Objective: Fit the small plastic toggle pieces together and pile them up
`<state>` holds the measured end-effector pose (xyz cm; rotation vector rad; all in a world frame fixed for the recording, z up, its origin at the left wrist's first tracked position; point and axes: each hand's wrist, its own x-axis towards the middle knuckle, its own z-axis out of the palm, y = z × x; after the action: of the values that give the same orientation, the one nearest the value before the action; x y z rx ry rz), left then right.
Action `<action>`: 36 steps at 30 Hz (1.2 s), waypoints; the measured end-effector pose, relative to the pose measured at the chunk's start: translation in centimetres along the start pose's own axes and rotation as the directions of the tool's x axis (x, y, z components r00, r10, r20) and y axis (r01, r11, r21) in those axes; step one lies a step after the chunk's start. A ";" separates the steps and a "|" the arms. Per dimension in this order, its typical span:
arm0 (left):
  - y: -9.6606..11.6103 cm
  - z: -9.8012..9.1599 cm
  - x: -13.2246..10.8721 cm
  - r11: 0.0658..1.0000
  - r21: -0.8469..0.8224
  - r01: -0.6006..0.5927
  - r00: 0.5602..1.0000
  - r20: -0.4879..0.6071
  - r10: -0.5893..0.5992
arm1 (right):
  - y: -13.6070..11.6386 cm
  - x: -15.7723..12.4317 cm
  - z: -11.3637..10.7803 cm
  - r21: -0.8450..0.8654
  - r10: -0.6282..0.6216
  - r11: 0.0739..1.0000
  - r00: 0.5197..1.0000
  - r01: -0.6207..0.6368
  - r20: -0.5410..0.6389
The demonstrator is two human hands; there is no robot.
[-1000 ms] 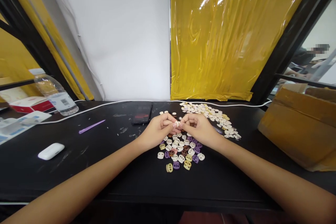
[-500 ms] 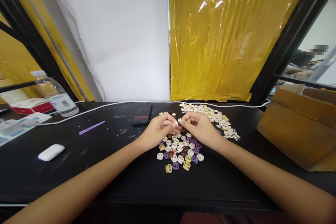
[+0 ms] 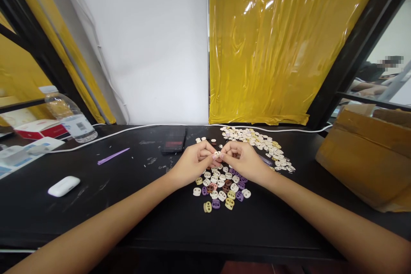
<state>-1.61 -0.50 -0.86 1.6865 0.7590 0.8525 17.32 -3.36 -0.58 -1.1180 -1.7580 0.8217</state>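
Observation:
My left hand (image 3: 193, 164) is closed, its thumb and fingers pinching a small white two-hole cord lock (image 3: 217, 154). The fingertips of my right hand (image 3: 244, 160) press on the same cord lock from the other side, so both hands meet at it. Fingers partly cover the piece, and its details are too small to make out. Just below the hands lies a loose spread of cord locks (image 3: 221, 196) in white, purple, yellow, brown and pink. Behind my right hand is a larger heap of pale small parts (image 3: 261, 141). A few white and dark pieces lie just beyond my fingertips.
A dark phone (image 3: 173, 139) lies behind my left hand. Leftward are a purple strip (image 3: 113, 156), a white earbud case (image 3: 64, 186) and a plastic bottle (image 3: 72, 117). A cardboard box (image 3: 366, 156) stands right. A white cable (image 3: 138, 127) crosses the back. Another person is beyond the frame.
My hands have come together: the right fingertips have moved slightly down and now touch the white cord lock in my left fingers. The view has shifted very slightly.

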 end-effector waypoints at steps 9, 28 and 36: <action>0.3 -0.3 0.0 0.995 0.076 -0.065 0.998 0.027 0.064 | -0.1 0.1 0.0 0.007 -0.011 1.000 0.999 0.011 0.031; -0.8 -4.6 1.8 0.521 0.818 -0.243 0.947 0.085 0.308 | 3.1 1.9 -2.1 -0.488 -0.121 0.867 0.993 0.099 -0.014; -1.4 -4.9 2.4 0.387 0.905 -0.177 0.973 0.102 0.207 | 3.8 2.1 -1.9 -0.720 -0.224 0.631 0.956 0.289 0.187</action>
<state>-4.52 4.38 -0.87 2.8183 1.1957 0.6088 19.87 0.17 -2.44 -1.2887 -2.3452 -0.0891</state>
